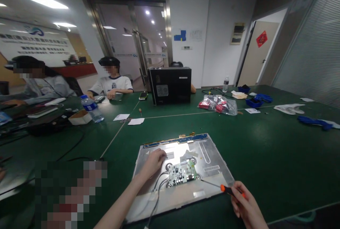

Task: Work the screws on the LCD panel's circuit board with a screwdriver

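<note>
A flat silver metal panel [212, 158] lies on the green table, with a blue circuit strip [175, 141] along its far edge. On the panel's middle sits a green circuit board [183, 173], with grey cables [159, 186] running from its left side toward the near edge. My left hand [156, 160] rests over the panel, up and left of the board, fingers curled together; whatever they pinch is hidden. At the panel's right corner my right hand [243, 197] grips an orange and black screwdriver [227, 189], its tip close to the board's lower right corner.
Beyond the panel stand a black computer case [171, 86], white papers [136, 121], and a plastic bag [217, 105] with red items. A water bottle [91, 108] is at left, blue gloves [315, 122] at right. Several people sit around the table.
</note>
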Demonstrator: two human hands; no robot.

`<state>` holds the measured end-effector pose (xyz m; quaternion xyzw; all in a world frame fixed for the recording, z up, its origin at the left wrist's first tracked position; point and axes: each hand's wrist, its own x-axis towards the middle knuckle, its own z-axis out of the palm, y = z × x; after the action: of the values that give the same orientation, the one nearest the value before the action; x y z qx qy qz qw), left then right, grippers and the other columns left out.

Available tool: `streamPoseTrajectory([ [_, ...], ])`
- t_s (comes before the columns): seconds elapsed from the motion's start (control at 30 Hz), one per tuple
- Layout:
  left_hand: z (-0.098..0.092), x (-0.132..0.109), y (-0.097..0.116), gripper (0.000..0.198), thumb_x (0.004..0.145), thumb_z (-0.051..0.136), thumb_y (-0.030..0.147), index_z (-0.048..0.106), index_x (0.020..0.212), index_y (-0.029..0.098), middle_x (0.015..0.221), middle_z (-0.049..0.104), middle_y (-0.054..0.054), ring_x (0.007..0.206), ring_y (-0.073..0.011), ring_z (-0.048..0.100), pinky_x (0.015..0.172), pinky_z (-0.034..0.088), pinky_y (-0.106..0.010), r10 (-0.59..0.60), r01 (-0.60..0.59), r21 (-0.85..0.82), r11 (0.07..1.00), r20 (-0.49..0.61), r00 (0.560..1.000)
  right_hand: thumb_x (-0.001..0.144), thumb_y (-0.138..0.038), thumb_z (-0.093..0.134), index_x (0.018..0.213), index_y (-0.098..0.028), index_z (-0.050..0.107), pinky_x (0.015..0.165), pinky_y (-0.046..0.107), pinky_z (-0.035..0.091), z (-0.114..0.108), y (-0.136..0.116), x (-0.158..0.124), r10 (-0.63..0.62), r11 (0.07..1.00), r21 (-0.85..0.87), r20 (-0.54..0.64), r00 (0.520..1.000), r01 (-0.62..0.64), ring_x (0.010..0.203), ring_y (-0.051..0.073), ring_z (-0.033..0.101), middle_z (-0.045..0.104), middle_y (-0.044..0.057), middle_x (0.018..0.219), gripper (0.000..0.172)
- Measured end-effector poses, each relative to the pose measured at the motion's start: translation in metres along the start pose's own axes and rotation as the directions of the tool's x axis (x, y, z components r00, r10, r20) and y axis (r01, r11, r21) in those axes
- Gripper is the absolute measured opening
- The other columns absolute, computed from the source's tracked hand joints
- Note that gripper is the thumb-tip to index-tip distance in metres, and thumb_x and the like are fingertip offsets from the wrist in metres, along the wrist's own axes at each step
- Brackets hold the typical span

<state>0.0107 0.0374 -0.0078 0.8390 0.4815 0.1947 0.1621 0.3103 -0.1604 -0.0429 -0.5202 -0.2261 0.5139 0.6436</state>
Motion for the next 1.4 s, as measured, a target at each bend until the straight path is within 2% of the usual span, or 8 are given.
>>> streamPoseTrajectory([
  [0.17,-0.01,-0.002,0.003,0.02,0.082,0.044,0.009,0.062,0.08,0.018,0.087,0.066,-0.008,0.084,-0.0227,0.061,0.076,0.046,-0.032,-0.055,0.057,0.049,0.997,-0.038,0.998,0.07,-0.056,0.07,0.076,-0.019,0.048,0.036,0.014,0.021,0.001,0.005,0.002,-0.044,0.997,-0.065,0.018,0.999,0.045,0.036,0.004,0.027,0.038,-0.009,0.042,0.043],
  [0.3,-0.004,0.004,0.031,0.019,0.085,0.043,0.011,0.061,0.082,0.018,0.09,0.064,-0.008,0.086,-0.0214,0.059,0.076,0.045,-0.031,0.082,-0.082,0.003,0.997,-0.026,0.996,0.073,-0.056,0.068,0.078,-0.019,0.047,0.036,0.014,0.021,0.003,0.006,0.007,-0.061,0.993,-0.106,0.006,0.998,0.061,0.037,0.004,0.028,0.039,-0.01,0.042,0.043],
  [0.47,0.014,0.029,0.074,0.016,0.085,0.046,0.01,0.061,0.083,0.017,0.089,0.064,-0.007,0.084,-0.0195,0.058,0.073,0.042,-0.027,0.227,-0.233,0.024,0.972,0.153,0.962,0.073,-0.058,0.066,0.082,-0.02,0.046,0.037,0.015,0.021,0.004,0.008,0.013,-0.043,0.995,-0.093,0.028,0.999,0.046,0.037,0.004,0.03,0.04,-0.01,0.042,0.044],
  [0.57,0.024,0.042,0.087,0.014,0.082,0.05,0.009,0.062,0.081,0.017,0.084,0.065,-0.005,0.079,-0.0183,0.058,0.07,0.041,-0.025,0.256,-0.278,0.047,0.959,0.27,0.928,0.074,-0.058,0.066,0.082,-0.02,0.046,0.037,0.014,0.021,0.002,0.01,0.013,-0.039,0.995,-0.094,0.035,0.999,0.042,0.037,0.004,0.029,0.04,-0.011,0.042,0.043],
  [0.8,0.037,0.05,0.084,0.013,0.079,0.055,0.009,0.065,0.075,0.016,0.078,0.067,-0.005,0.075,-0.0192,0.059,0.066,0.04,-0.025,0.277,-0.322,0.07,0.944,0.36,0.891,0.076,-0.056,0.065,0.081,-0.02,0.045,0.037,0.014,0.02,0.001,0.009,0.009,-0.056,0.995,-0.08,0.009,0.998,0.057,0.038,0.004,0.027,0.037,-0.011,0.043,0.041],
  [1.13,0.041,0.053,0.077,0.008,0.08,0.061,0.013,0.067,0.079,0.017,0.081,0.069,-0.004,0.078,-0.019,0.06,0.071,0.04,-0.026,0.296,-0.333,0.049,0.942,0.353,0.888,0.076,-0.059,0.063,0.081,-0.021,0.045,0.038,0.017,0.021,-0.002,0.006,0.019,-0.012,0.986,-0.164,0.08,0.997,0.025,0.039,0.005,0.029,0.039,-0.01,0.044,0.043],
  [1.3,0.045,0.053,0.071,0.007,0.08,0.063,0.016,0.069,0.079,0.018,0.08,0.069,-0.004,0.076,-0.0183,0.06,0.072,0.04,-0.025,0.307,-0.335,0.026,0.942,0.336,0.89,0.076,-0.057,0.063,0.082,-0.021,0.047,0.04,0.019,0.025,0.011,-0.019,0.029,-0.129,0.956,-0.262,0.039,0.991,0.135,0.039,0.007,0.031,0.038,-0.01,0.045,0.04],
  [1.4,0.047,0.052,0.069,0.007,0.082,0.063,0.017,0.07,0.08,0.018,0.081,0.07,-0.004,0.078,-0.0183,0.061,0.072,0.04,-0.025,0.317,-0.338,0.01,0.941,0.326,0.891,0.072,-0.053,0.066,0.081,-0.021,0.05,0.042,0.021,0.031,0.024,-0.044,0.044,-0.271,0.87,-0.418,0.038,0.962,0.261,0.042,0.009,0.039,0.044,-0.008,0.054,0.037],
])
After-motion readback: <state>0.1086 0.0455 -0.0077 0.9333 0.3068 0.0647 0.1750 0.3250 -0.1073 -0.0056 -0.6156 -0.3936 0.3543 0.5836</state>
